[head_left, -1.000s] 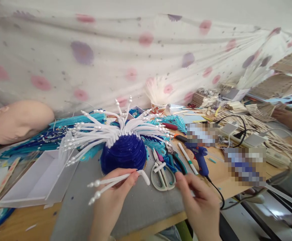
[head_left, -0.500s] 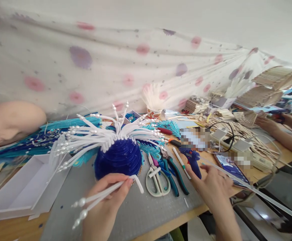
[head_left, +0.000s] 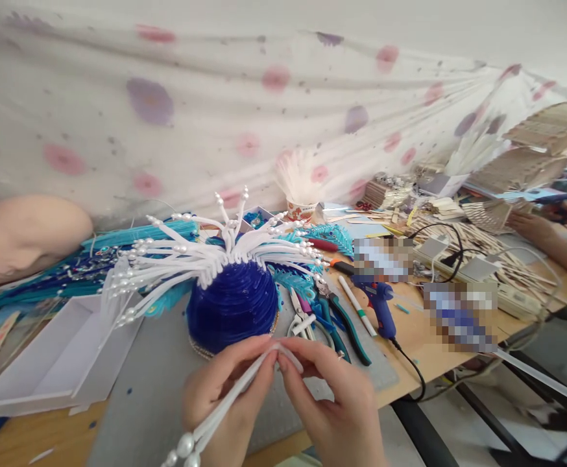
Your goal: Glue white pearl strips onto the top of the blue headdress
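My left hand (head_left: 232, 395) pinches a white fuzzy stem (head_left: 225, 405), folded over, with pearl beads at its lower ends. My right hand (head_left: 335, 395) closes on the bent tip of the same stem, its fingertips meeting those of the left. Just beyond both hands rests a deep-blue domed headpiece (head_left: 235, 305), with a fan of white beaded stems (head_left: 215, 250) along its top. Scissors (head_left: 305, 321), partly covered by my right hand, lie beside green-handled pliers (head_left: 344, 324). A blue glue gun (head_left: 378, 305) lies farther right with its cord trailing off the table.
A mannequin head (head_left: 25, 240) lies at the left, behind a white open box (head_left: 45, 363). A cup of glue sticks (head_left: 300, 207) stands at the back. Wooden sticks (head_left: 497, 253) and a power strip (head_left: 507, 301) spread to the right. Another person's hand (head_left: 531, 230) works at far right.
My right hand has come left from beside the glue gun and now grips the bent end of the white stem. My left hand has moved slightly right and lower.
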`<state>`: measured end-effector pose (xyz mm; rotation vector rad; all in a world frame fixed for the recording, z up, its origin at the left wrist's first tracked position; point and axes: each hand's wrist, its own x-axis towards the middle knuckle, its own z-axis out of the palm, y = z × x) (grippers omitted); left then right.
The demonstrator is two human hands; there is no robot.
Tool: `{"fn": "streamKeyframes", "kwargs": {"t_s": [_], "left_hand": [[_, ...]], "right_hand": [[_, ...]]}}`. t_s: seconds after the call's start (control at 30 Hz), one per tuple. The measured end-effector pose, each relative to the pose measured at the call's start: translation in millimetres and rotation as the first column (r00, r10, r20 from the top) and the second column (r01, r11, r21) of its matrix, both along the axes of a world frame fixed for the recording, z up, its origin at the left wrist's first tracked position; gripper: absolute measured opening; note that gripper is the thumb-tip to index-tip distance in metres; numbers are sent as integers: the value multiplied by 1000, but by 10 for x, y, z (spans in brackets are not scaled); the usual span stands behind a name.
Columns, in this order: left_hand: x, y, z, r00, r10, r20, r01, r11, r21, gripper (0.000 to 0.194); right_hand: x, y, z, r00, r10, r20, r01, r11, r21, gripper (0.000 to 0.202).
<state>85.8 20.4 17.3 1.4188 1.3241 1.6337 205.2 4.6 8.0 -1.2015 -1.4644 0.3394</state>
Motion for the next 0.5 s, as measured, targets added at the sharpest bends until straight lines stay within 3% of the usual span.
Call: {"fn": "streamKeyframes", "kwargs": {"t_s": [0.2,0.5], "left_hand": [[-48,31,-81,992,-1,-125,14,994,107,16],[35,-41,-167,975,148,-164,-112,970,214,11]], "right_hand": [[76,41,-22,996,76,38,-79,995,58,20],[-29,79,-180,999,-43,11,42,997,62,13]]}}
